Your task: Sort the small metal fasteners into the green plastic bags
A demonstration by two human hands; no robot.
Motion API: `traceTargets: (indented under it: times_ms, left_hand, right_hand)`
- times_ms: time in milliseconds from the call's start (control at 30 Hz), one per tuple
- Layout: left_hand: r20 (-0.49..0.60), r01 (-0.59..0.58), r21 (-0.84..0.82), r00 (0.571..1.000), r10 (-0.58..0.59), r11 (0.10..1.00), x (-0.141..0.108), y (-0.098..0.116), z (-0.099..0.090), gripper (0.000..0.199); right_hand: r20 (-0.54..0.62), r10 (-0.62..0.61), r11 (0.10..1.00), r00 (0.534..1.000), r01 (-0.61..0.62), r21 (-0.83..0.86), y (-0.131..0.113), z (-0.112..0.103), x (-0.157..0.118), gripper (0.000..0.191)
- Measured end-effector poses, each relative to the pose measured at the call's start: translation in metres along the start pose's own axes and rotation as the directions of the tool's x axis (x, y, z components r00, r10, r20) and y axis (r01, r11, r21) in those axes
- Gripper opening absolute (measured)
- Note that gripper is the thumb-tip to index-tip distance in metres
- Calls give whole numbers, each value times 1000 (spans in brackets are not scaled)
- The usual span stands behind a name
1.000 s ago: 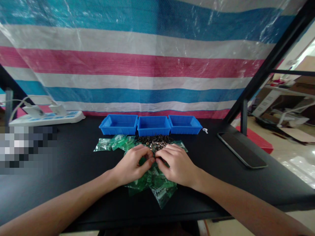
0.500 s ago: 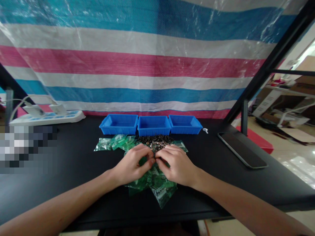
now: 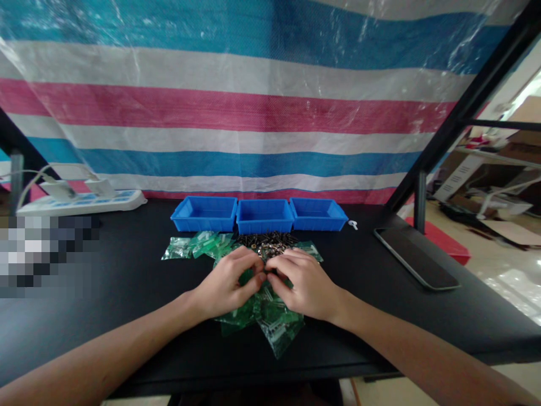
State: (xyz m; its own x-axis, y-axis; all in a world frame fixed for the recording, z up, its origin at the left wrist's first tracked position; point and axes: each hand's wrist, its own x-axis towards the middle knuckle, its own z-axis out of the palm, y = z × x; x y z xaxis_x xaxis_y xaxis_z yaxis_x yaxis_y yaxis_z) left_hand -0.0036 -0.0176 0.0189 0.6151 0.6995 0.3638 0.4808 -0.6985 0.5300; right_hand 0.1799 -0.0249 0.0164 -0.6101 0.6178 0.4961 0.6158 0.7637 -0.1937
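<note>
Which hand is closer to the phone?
Right. The right hand is over the green packets, on the side toward the phone; the left hand is over the far side.

Whatever lies between the fingers of the left hand (image 3: 230,282) and the right hand (image 3: 306,282) is too small and too covered to tell. Both hands hide the middle of the green packets (image 3: 279,330) and the near side of the heap of metal pieces (image 3: 273,241) (single pieces in it blur together). What the packets contain cannot be read through their glare. The near walls of the blue trays (image 3: 264,228) hide part of their floors. To the right of them, a small white thing (image 3: 353,225) is too small to name. At left, coarse blocks mask an object (image 3: 34,251), and the picture's edge cuts off the white cables (image 3: 27,189). Both forearms (image 3: 122,349) run out of view, and the far clutter (image 3: 494,186) at right is blurred.
</note>
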Motion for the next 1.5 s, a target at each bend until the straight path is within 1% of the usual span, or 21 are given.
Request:
traceTargets:
  times_ms: [233, 500, 733, 900, 1033, 1133, 1267, 1367, 1500]
  left_hand:
    - [15, 25, -17, 1000, -24, 1000, 1, 0, 2, 11]
    - [28, 51, -13, 998, -51, 999, 1, -1, 2, 19]
    - [-1, 27, -32, 1000, -27, 999, -1, -6, 5, 8]
    - [-27, 21, -28, 999, -22, 999, -2, -8, 7, 11]
    - [-13, 13, -18, 1000, -14, 1000, -2, -8, 5, 7]
    - [-8, 20, -18, 1000, -20, 1000, -1, -7, 5, 7]
    - [-21, 37, -28, 999, -38, 999, 0, -6, 5, 7]
    - [-12, 43, -24, 999, -44, 999, 0, -5, 4, 10]
    - [-2, 35, -12, 999, -35, 999, 0, -6, 6, 13]
  right_hand:
    - [-2, -32, 999, 999, 32, -13, 1, 0, -1, 6]
    - [20, -16, 999, 1000, 17, -48, 2, 0, 0, 9]
    - [29, 19, 999, 999, -18, -50, 2, -1, 0, 13]
    - [34, 23, 998, 999, -21, -64, 2, -1, 1, 17]
    - [48, 24, 997, 999, -20, -79, 2, 0, 0, 19]
    - [41, 23, 998, 999, -21, -60, 2, 0, 0, 16]
    - [25, 27, 999, 999, -27, -20, 1, -2, 0, 6]
    - [18, 25, 1000, 1000, -25, -9, 1, -2, 1, 10]
    - [20, 4, 999, 1000, -3, -38, 2, -1, 0, 8]
